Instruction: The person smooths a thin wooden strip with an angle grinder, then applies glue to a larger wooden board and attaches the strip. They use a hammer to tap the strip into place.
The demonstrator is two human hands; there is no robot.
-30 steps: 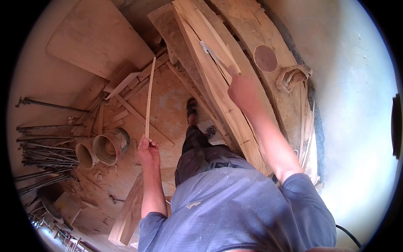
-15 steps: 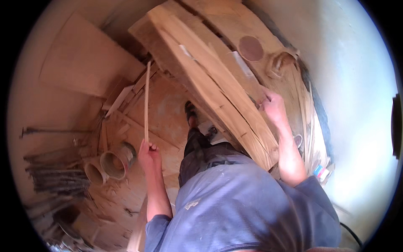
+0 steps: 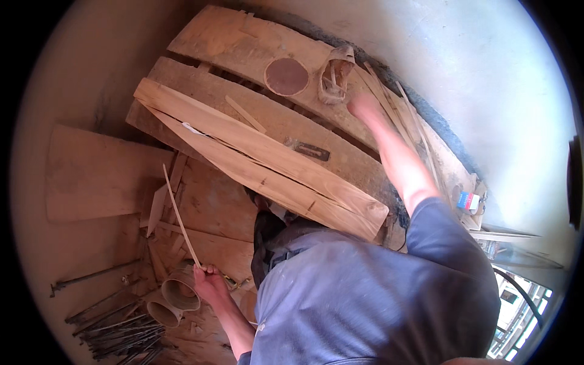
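- Pale wall [image 3: 486,91] borders the far side of my tabletop [image 3: 216,33], a dusty spread of broad planks with dark gaps between them.
- My left grip [image 3: 210,283] is pinched around the lower end of a thin wooden strip [image 3: 180,214], out over the floor, left of the tabletop; the rest of the strip slants up and away.
- Held by one end, it would probably flex or snap if knocked, so I judge a light, firm pinch and slow swings best.
- My right grip [image 3: 364,106] is over the far plank, just beside an open container [image 3: 342,53]; blur hides the fingers, so I cannot tell whether they are wide, narrow or holding anything.
- With loose slats [image 3: 389,103] so near that arm, I would keep the forearm high and look before closing any fingers.
- Nearer my body lies a long split board [image 3: 261,146], a white piece [image 3: 193,129] at its crack; past it sit a dark flat tool [image 3: 313,151] and a round brown disc [image 3: 286,77].
- Buckets [image 3: 182,280] stand near my left wrist, metal bars [image 3: 131,331] beyond; I should keep my knuckles off those rims.
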